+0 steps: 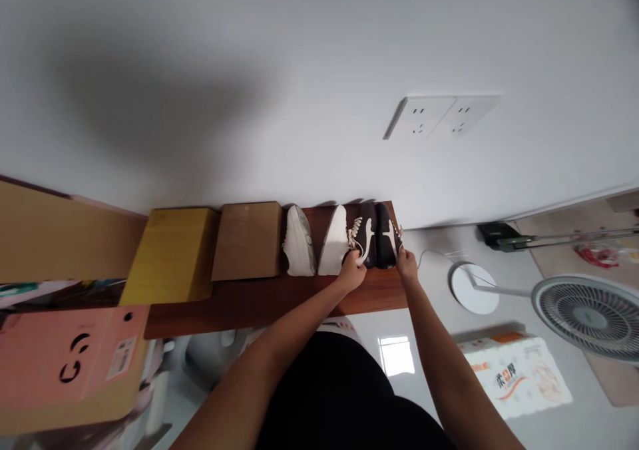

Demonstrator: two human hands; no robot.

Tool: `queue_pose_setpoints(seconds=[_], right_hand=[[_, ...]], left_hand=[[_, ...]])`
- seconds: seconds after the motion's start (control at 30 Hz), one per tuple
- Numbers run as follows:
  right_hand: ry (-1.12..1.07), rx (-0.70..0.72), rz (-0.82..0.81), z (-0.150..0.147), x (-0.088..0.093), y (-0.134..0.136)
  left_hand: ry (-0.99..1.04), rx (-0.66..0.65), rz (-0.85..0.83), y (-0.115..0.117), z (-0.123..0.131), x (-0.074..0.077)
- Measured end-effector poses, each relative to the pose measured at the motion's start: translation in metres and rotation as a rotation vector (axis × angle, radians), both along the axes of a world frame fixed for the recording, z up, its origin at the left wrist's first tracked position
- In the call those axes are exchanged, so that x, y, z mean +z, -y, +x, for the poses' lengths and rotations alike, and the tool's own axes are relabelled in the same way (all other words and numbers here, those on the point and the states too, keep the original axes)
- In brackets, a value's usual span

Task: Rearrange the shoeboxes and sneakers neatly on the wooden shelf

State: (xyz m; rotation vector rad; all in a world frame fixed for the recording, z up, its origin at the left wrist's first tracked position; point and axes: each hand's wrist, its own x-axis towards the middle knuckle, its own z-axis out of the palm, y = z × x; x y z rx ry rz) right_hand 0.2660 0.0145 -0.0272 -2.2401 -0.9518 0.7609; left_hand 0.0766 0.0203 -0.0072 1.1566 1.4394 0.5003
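Note:
A pair of dark brown sneakers with cream trim lies at the right end of a reddish-brown wooden shelf (249,307), close to the wall. My left hand (353,271) is closed on the near part of the left brown sneaker (368,230). Closed at the near right side of the right brown sneaker (385,237) is my right hand (407,263). The two brown shoes stand side by side, touching or nearly so. Left of them are two white sneakers, one white sneaker (333,243) beside the brown pair and another white sneaker (298,243) further left.
A brown cardboard box (247,240) and a yellow box (167,253) stand on the shelf's left. A pink carton (64,363) is at lower left. On the floor at right are a fan (589,317) and a white tissue pack (519,373). Wall sockets (442,116) sit above.

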Motion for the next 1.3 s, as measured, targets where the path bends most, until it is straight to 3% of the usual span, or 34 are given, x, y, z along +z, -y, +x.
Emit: queue_pose_setpoints(seconds=[0.1,0.2,0.27,0.33,0.37,0.43,0.53,0.63,0.73,0.87,1.0,1.17,1.3], right_hand=[[0.118,-0.120,-0.020,-0.009,0.009,0.004],[0.216,-0.200,0.053,-0.021,0.023,0.019],[0.200,-0.134,0.134,-0.034,0.032,0.035],[0.153,0.005,0.175,-0.054,0.038,0.055],[0.122,0.090,0.170,-0.067,0.039,0.066],[0.040,0.278,0.120,-0.097,0.039,0.084],[-0.066,0.588,-0.008,-0.153,0.038,0.102],[-0.075,0.898,-0.129,-0.214,0.045,0.104],[-0.070,1.038,-0.155,-0.277,0.060,0.096],[-0.247,0.991,-0.092,-0.358,0.076,0.086],[-0.442,0.804,-0.055,-0.425,0.074,0.083],[-0.552,0.524,-0.053,-0.489,0.059,0.076],[-0.554,0.412,-0.073,-0.530,0.057,0.059]], left_hand=[[-0.134,-0.096,0.108,0.009,0.008,0.015],[-0.075,-0.239,0.148,0.022,-0.004,0.041],[0.043,-0.426,0.110,0.032,-0.032,0.059],[0.114,-0.603,0.041,0.043,-0.075,0.074],[0.093,-0.613,0.019,0.049,-0.100,0.079],[-0.018,-0.516,0.016,0.062,-0.155,0.084],[-0.209,-0.246,0.031,0.083,-0.236,0.082],[-0.265,-0.108,-0.026,0.102,-0.305,0.077],[-0.265,-0.022,-0.046,0.113,-0.361,0.077],[-0.228,0.089,-0.005,0.116,-0.418,0.081],[-0.214,0.168,0.063,0.112,-0.470,0.081],[-0.375,0.343,0.192,0.093,-0.540,0.067],[-0.471,0.347,0.262,0.063,-0.583,0.050]])
